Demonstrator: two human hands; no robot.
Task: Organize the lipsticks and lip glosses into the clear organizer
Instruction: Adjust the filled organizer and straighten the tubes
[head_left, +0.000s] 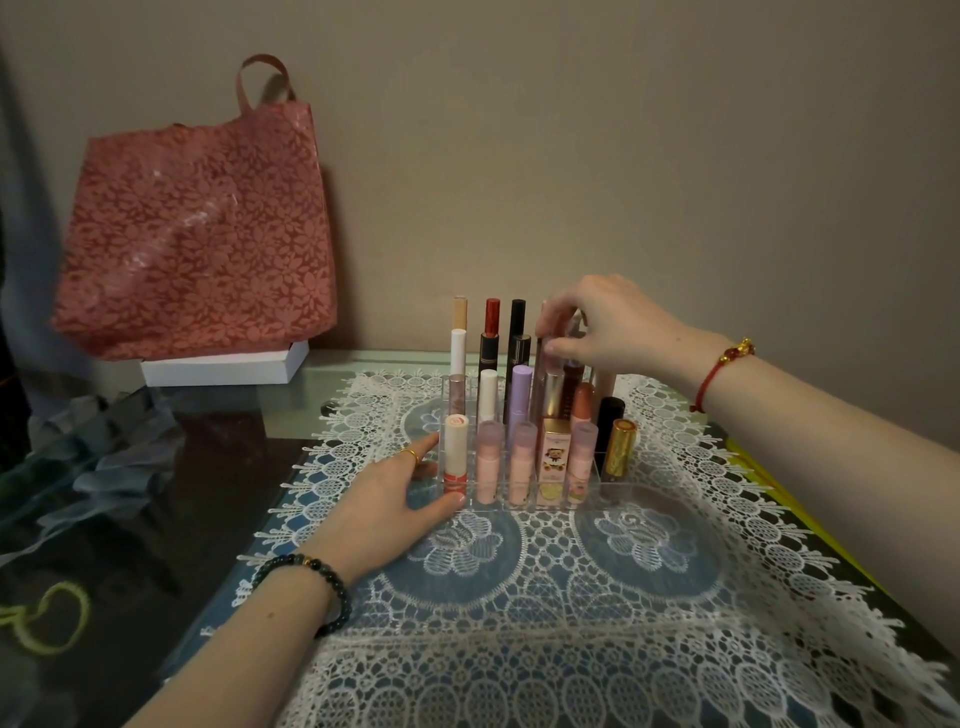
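The clear organizer stands on a white lace mat, filled with several upright lipsticks and lip glosses in rows. In the front row stand pink tubes, a cream tube with a red band and a gold-capped one. My left hand rests against the organizer's left front corner, thumb and fingers touching its wall. Over the back right of the organizer, my right hand pinches the top of a tall clear-capped lip gloss that stands in a back slot.
A pink floral tote bag leans on the wall at back left, on a white box. Crumpled grey-blue fabric and a yellow-green cord lie on the dark glass table at left. The wall is close behind the organizer.
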